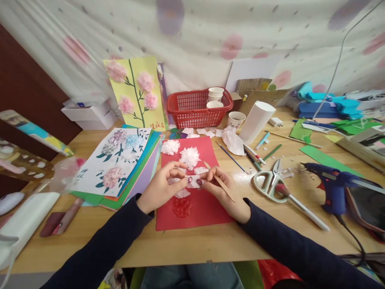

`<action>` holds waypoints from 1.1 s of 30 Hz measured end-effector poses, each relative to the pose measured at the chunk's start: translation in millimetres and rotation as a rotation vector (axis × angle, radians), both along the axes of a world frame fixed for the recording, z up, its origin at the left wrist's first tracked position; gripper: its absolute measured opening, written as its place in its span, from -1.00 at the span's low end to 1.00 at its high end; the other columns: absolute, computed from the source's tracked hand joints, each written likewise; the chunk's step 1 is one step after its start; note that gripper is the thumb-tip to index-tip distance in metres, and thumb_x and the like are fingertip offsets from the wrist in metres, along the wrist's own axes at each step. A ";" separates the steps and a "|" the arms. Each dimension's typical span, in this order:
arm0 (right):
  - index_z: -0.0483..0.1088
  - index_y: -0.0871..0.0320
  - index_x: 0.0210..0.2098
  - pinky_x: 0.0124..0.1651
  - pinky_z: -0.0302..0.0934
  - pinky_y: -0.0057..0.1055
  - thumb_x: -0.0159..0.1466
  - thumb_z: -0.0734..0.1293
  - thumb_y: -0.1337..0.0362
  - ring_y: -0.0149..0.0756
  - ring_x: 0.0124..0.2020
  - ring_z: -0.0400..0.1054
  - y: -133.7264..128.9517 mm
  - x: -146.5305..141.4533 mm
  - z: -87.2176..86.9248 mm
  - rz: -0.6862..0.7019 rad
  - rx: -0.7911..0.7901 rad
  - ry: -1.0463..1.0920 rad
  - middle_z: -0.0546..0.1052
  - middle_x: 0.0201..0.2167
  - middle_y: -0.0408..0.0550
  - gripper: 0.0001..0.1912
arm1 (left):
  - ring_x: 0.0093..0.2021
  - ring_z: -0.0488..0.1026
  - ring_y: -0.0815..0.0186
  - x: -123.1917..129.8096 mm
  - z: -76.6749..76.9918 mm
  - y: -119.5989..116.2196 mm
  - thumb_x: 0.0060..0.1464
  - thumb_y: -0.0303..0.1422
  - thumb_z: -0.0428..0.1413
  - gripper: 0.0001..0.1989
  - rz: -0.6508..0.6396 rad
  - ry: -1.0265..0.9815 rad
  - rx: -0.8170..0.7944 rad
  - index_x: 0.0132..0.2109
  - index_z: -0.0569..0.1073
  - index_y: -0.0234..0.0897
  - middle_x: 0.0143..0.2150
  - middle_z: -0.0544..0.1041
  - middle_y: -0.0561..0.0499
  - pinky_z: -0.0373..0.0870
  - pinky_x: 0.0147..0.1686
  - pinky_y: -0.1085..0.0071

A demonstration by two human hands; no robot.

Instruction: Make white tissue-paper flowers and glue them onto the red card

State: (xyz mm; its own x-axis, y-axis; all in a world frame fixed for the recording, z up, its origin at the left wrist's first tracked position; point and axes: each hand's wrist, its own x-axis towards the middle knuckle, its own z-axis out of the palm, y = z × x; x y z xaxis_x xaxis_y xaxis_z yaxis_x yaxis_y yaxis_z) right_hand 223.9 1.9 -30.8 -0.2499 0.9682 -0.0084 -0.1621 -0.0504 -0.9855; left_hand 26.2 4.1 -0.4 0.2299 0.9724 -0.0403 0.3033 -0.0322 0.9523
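Both hands meet over a red sheet of paper [204, 214]. My left hand [165, 184] pinches one side of a small piece of white tissue paper [193, 181]. The other side is pinched by my right hand [222, 190], which also has a thin, pointed wooden stick [222, 185] lying across its fingers. Beyond the hands, two white ruffled paper flowers [190, 157] sit on the red sheet. Loose white tissue pieces lie around the hands, partly hidden by them. Nearer to me, a shiny wet patch of glue [182, 206] spreads on the sheet.
On the left lie a picture with paper flowers [90, 168] and coloured sheets [144, 176]. Behind stand a yellow flower picture [135, 92] and a red basket [198, 104] with paper cups. Scissors [272, 182] and a blue glue gun [332, 188] lie on the right.
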 end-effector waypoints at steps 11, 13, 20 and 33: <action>0.20 0.09 -0.45 -0.19 0.34 -0.36 0.15 0.50 0.18 -0.34 -0.33 0.46 -5.1 -2.6 -1.9 0.038 0.072 0.082 0.57 -0.33 -0.09 -0.63 | -0.26 0.56 0.31 -1.6 7.5 -5.0 -0.01 -0.41 0.16 -0.90 -0.060 0.017 0.098 -0.27 0.51 -0.28 -0.28 0.60 -0.01 0.51 -0.20 0.39; 0.18 0.09 -0.46 -0.22 0.33 -0.37 0.17 0.49 0.19 -0.35 -0.35 0.45 -5.6 -3.3 -2.4 0.057 0.075 0.089 0.57 -0.36 -0.10 -0.63 | -0.30 0.56 0.33 -2.2 7.5 -6.3 -0.01 -0.43 0.17 -0.87 -0.111 0.017 0.089 -0.24 0.51 -0.28 -0.28 0.59 0.00 0.52 -0.24 0.41; 0.17 0.09 -0.44 -0.26 0.33 -0.39 0.20 0.48 0.21 -0.38 -0.39 0.44 -4.9 -4.8 -4.1 0.093 0.053 0.137 0.55 -0.36 -0.13 -0.63 | -0.30 0.55 0.38 -1.7 1.8 -8.1 0.02 -0.43 0.20 -0.70 -0.079 -0.055 0.119 -0.06 0.44 -0.28 -0.27 0.55 0.04 0.52 -0.22 0.45; 0.20 0.10 -0.42 -0.20 0.39 -0.37 0.17 0.50 0.25 -0.38 -0.38 0.51 -4.4 -3.1 -3.2 0.111 -0.115 0.242 0.60 -0.31 -0.14 -0.65 | -0.24 0.58 0.36 -1.1 6.3 -12.8 0.05 -0.58 0.07 -0.64 -0.116 0.004 0.284 0.00 0.40 -0.24 -0.30 0.67 0.07 0.45 -0.14 0.42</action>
State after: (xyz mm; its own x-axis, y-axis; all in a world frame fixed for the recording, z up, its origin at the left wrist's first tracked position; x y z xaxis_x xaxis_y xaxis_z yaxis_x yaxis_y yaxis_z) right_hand 220.8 -2.5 -34.0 -0.3626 0.9309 -0.0439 -0.3787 -0.1903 -0.9057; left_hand 25.1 -8.7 5.8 0.3406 0.9120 0.2286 0.2855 -0.3320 0.8990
